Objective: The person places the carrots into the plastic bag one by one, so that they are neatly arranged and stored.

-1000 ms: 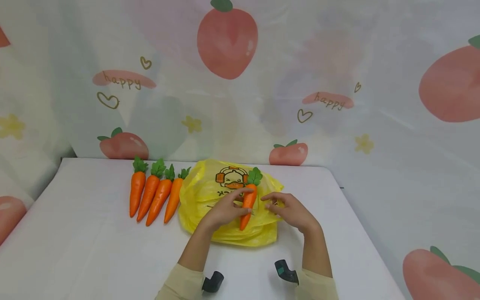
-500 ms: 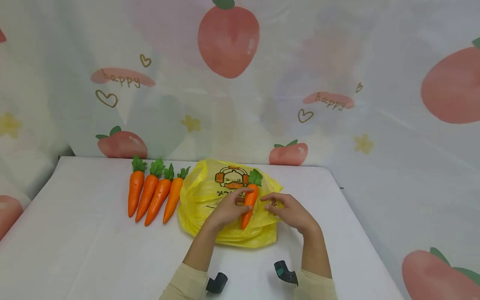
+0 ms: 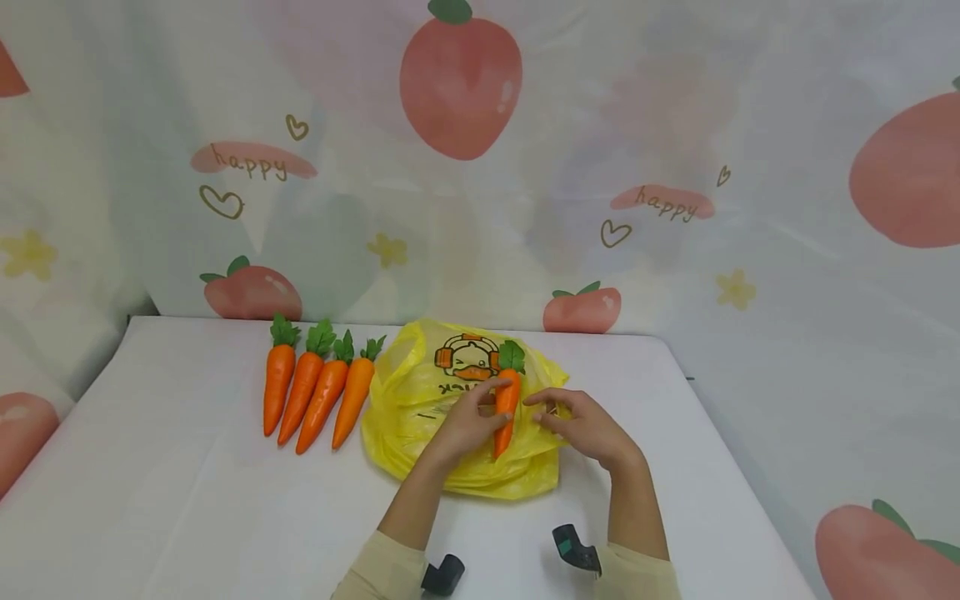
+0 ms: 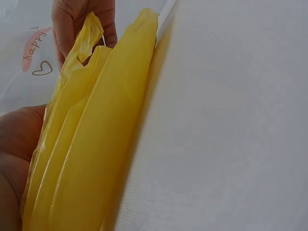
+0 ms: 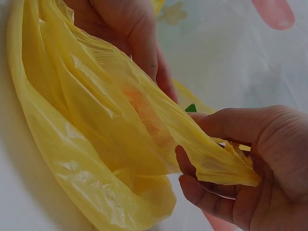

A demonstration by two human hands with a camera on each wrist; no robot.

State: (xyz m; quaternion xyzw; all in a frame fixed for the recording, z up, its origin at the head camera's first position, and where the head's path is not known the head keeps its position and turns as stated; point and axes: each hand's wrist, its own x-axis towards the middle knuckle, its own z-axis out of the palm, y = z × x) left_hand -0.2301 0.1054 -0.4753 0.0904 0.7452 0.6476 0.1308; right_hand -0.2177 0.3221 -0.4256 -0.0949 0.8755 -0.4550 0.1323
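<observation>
In the head view, my left hand (image 3: 467, 423) holds an orange carrot (image 3: 508, 398) with green leaves between thumb and fingers. Its leaves point away from me and its tip points toward me. Under it spreads a yellow plastic bag (image 3: 401, 437) with a printed duck. My right hand (image 3: 592, 429) has its fingers curled round the bag's right side. The right wrist view shows a gathered strip of the bag (image 5: 216, 161) running between that hand's thumb and fingers. Orange shows through the thin plastic beside the left hand (image 5: 130, 29). In the left wrist view, the bag hides most of the left fingers.
Several more carrots (image 3: 322, 404) lie side by side on the white table (image 3: 187, 500), left of the bag, leaves toward the back. A fruit-patterned cloth (image 3: 465, 233) hangs behind the table and along its sides. Dark wrist devices (image 3: 444, 575) sit at both sleeves.
My left hand has shifted slightly right with the carrot, which now stands a little straighter over the bag. The right hand stays at the bag's right side. The head view has shifted slightly.
</observation>
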